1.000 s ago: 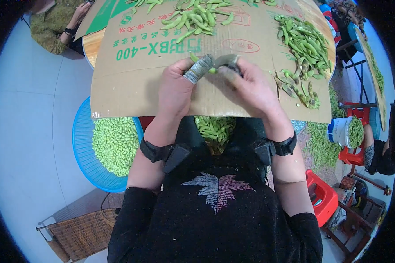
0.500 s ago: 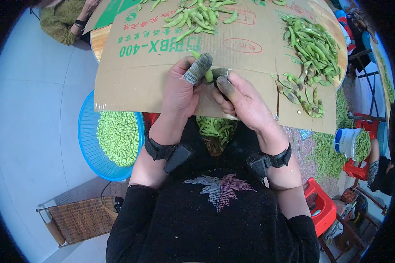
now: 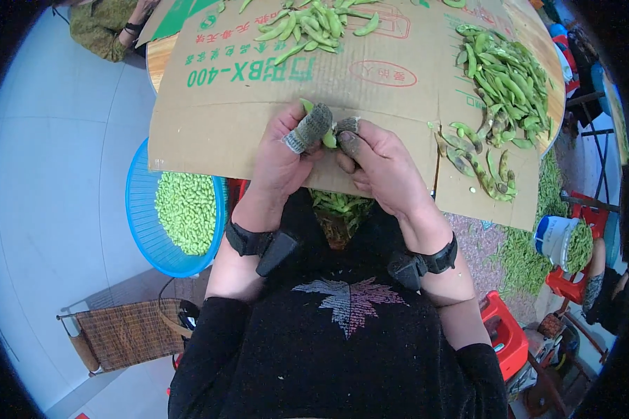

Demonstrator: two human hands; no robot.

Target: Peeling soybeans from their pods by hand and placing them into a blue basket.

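My left hand (image 3: 284, 153) is closed over the cardboard, a grey knitted sleeve on its thumb. It pinches a green soybean pod (image 3: 329, 139), whose lower end pokes out below the sleeve. My right hand (image 3: 384, 159) is just to the right, thumb and index finger pressed together and darkly stained. A grey cover wraps its index fingertip. Whatever lies between those right fingertips is hidden. Both hands are above the near part of the flattened cardboard sheet (image 3: 223, 140).
Green pods lie heaped at the cardboard's far edge (image 3: 311, 28) and right side (image 3: 507, 77), near darkened pods (image 3: 493, 174). A blue basket (image 3: 138, 209) holds shelled beans (image 3: 185, 213). A red stool (image 3: 507, 335), a white bucket (image 3: 553, 241) and another person's arm (image 3: 136, 21) are around me.
Both hands have shifted slightly toward me. The right fingertips have turned and drawn closer to the left thumb, and the pod sits lower and less exposed.
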